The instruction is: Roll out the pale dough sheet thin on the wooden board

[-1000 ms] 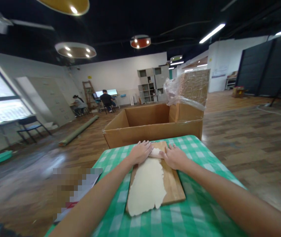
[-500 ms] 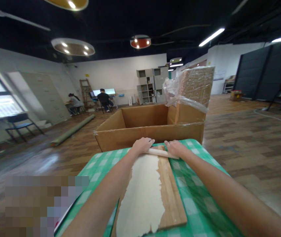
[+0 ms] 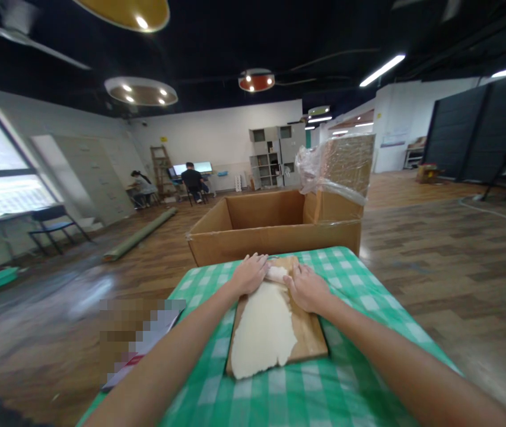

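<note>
A thin sheet of pale dough (image 3: 264, 335) lies over a wooden board (image 3: 310, 338), with ragged edges along its right side. At the board's far end a rolling pin (image 3: 276, 273) lies crosswise, with dough seemingly curled around its middle. My left hand (image 3: 251, 274) bends over the pin's left end, palm down. Over its right end is my right hand (image 3: 306, 287), fingers pointing forward. Both ends of the pin are hidden beneath the hands. A green and white checked tablecloth (image 3: 368, 332) is under the board.
Just past the table stands a large open cardboard box (image 3: 274, 240), with a plastic-wrapped carton (image 3: 349, 163) at its right. A long roll (image 3: 141, 234) lies on the floor to the left. Two people sit at desks far back. A partly pixelated flat item (image 3: 155, 332) is at the table's left edge.
The pin's bare middle now looks covered by dough. My fingers are stretched farther forward over it. The view has shifted, and the whole board front shows higher in the picture.
</note>
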Demonstrator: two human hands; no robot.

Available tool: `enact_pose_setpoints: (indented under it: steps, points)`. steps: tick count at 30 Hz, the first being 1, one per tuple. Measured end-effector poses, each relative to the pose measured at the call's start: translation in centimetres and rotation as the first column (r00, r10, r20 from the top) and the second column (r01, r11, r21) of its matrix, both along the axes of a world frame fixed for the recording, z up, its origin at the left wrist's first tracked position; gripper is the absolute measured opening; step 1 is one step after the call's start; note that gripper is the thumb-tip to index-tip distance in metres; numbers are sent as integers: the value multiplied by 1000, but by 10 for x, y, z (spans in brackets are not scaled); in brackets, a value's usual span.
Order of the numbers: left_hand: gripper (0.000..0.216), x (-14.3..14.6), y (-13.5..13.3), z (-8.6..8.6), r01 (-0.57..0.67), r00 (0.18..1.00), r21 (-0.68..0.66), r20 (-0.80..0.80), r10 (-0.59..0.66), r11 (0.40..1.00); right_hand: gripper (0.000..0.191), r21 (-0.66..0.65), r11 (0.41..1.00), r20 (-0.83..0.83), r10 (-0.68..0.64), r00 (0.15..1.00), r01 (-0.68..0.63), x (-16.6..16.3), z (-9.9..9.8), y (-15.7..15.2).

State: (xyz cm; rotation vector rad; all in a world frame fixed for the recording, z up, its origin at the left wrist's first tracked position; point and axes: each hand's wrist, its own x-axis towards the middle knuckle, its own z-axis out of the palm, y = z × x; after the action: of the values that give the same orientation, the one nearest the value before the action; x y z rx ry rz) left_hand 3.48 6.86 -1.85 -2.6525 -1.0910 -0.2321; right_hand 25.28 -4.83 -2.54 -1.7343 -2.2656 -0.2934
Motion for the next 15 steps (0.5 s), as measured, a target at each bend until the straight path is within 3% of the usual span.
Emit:
enact_pose_setpoints:
  steps: [7, 15]
  points:
    - [69, -41, -61, -5, -44, 989, -132, 137, 62, 990, 70, 6, 1000, -5, 5, 1000, -5, -38, 0, -64]
    - [71, -68, -102, -3, -78, 982, -175, 158, 106, 981, 75, -9, 999, -110, -51, 993, 51, -72, 12, -109]
